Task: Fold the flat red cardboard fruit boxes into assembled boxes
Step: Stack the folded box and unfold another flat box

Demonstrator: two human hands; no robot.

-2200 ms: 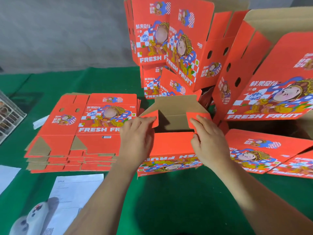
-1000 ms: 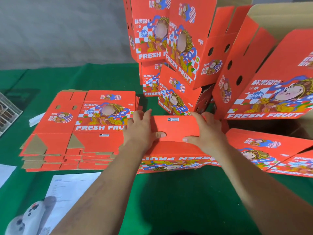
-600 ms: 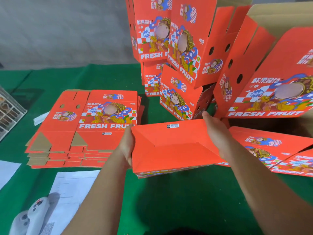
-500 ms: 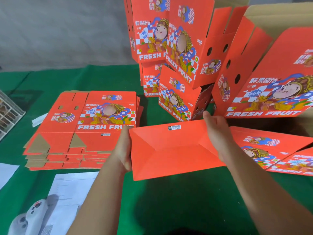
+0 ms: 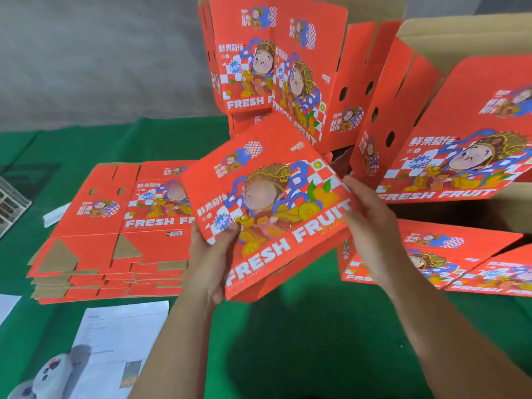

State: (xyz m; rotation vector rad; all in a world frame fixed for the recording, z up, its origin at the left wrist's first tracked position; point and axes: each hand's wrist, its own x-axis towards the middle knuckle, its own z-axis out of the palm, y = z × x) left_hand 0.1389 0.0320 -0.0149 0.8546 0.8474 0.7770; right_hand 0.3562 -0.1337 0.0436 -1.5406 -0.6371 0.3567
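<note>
Above the green surface [image 5: 316, 341], both hands, left [image 5: 207, 263] and right [image 5: 371, 223], hold a tilted red box [image 5: 273, 203] in their grip.

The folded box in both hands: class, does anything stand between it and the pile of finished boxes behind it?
Nothing visible does. The folded box is held above the green table by the left hand and right hand, and the finished boxes stand directly behind it.
</note>
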